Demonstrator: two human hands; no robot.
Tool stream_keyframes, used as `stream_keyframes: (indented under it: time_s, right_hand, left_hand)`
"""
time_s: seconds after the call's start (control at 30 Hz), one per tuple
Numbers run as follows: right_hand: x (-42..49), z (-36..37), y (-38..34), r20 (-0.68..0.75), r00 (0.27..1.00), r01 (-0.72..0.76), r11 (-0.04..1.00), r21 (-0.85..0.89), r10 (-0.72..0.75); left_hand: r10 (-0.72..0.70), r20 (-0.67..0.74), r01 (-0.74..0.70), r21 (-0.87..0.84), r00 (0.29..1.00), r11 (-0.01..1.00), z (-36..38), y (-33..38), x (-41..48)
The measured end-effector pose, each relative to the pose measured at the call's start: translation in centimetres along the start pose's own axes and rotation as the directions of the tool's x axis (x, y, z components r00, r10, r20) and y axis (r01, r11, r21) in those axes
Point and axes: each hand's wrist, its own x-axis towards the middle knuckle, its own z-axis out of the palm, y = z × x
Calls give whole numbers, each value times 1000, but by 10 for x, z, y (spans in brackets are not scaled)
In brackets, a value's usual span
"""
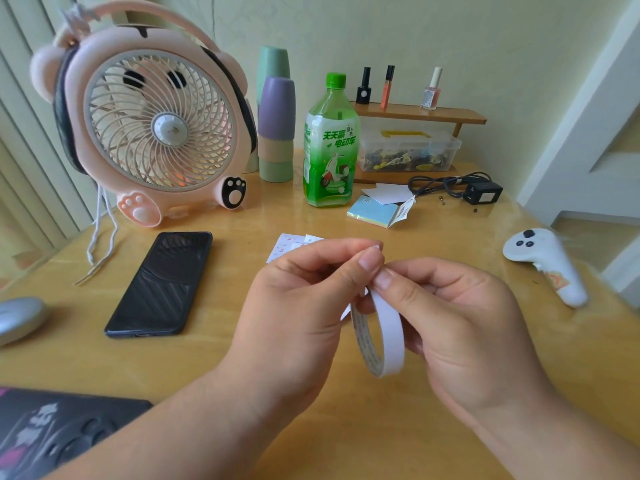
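A thin white roll of double-sided tape point(388, 336) hangs upright above the middle of the wooden table point(225, 372). My right hand point(460, 327) holds the roll, thumb pressed on its top edge. My left hand point(304, 306) pinches the tape's loose end at the roll's top, thumb tip against my right thumb. Small white paper pieces point(289, 245) lie on the table just behind my left hand, partly hidden by my fingers.
A black phone point(161, 284) lies left of my hands, a pink bear fan point(152, 123) behind it. At the back stand stacked cups point(276, 133), a green bottle point(329, 143), sticky notes point(374, 211), a charger point(481, 192). A white controller point(543, 261) lies right.
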Motion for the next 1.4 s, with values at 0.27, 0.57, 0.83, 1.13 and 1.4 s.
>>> stream_keyframes:
  time_s: [0.27,0.57,0.83,1.13,1.4]
  right_hand:
    - [-1,2,-1,-20,998,-63,994,84,65]
    - [-2,1,-1,-28,1000,6,997,-76,-8]
    - [-1,-6,9,-27,996,79,972,-221,-87]
    - [1,-5,12,-13,974,207,915,-345,-225]
    - [1,-8,17,61,880,419,710,-566,-470]
  left_hand:
    - [70,-19,-68,98,997,993,1,-1,-2]
    - [35,13,-36,83,999,996,0,0,-3]
    - [26,-30,-23,79,999,997,3,0,-3]
    - [27,-113,-13,125,993,992,8,2,-4]
    - [10,-203,39,236,979,971,16,4,-4]
